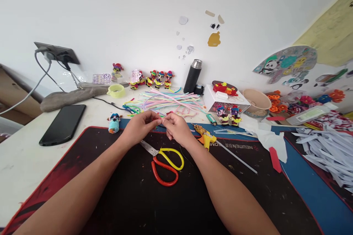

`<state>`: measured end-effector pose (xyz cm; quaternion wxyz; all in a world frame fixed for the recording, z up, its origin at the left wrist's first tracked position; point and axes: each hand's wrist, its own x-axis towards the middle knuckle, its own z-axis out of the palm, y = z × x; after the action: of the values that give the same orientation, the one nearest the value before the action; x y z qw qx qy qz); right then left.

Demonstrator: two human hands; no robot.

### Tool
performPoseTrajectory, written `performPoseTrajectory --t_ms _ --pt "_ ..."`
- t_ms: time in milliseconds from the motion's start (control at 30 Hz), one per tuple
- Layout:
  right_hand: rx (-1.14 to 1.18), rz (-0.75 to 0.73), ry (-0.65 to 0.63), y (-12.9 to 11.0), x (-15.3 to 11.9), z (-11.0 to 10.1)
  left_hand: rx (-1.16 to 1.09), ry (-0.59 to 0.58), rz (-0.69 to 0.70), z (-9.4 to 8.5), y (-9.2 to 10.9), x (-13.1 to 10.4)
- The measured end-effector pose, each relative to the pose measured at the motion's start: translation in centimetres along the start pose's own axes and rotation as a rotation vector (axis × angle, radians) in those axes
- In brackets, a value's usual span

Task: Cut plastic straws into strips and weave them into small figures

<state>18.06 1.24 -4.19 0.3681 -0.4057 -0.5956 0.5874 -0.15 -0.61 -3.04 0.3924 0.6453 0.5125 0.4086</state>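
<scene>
Well left of the scissors (154, 152) I see a black phone (63, 125) on the bench (16, 169). Small blue-wrapped figure (114, 125): between phone and scissors, a bit beyond them. Left hand (141, 125): just beyond the blades, fingertips meeting the other hand's. Scissors lie on the black mat (132, 205), blades pointing away-left, red and yellow handles toward me. Pastel pipe cleaners (171, 97): heaped well beyond the scissors. Right hand (176, 125): just beyond the handles. Can't tell whether either grip is released, clenched or grasping something; fingers hide it. Yellow glue gun (206, 138): right of the scissors. White paper strips (328, 154): far right of them.
</scene>
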Motion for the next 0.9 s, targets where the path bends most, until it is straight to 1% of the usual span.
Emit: performPoseTrajectory --t_ms 67,167,300,467,900 --pt "0.032 0.002 -0.004 -0.4 -0.1 -0.1 0.024 0.029 0.07 -0.2 0.2 -0.1" --pt "0.06 0.019 0.011 -1.0 -0.3 -0.3 0.132 0.053 0.162 -0.5 0.7 -0.3" --pt "0.065 0.027 0.017 -1.3 -0.4 -0.4 0.225 0.049 0.221 -0.8 1.3 -0.5" --pt "0.059 0.024 -0.002 -1.2 -0.4 -0.3 0.28 0.05 0.219 -0.8 1.6 -0.6" --pt "0.051 0.021 -0.009 -0.6 -0.2 -0.2 0.356 0.033 0.251 -0.8 1.1 -0.6"
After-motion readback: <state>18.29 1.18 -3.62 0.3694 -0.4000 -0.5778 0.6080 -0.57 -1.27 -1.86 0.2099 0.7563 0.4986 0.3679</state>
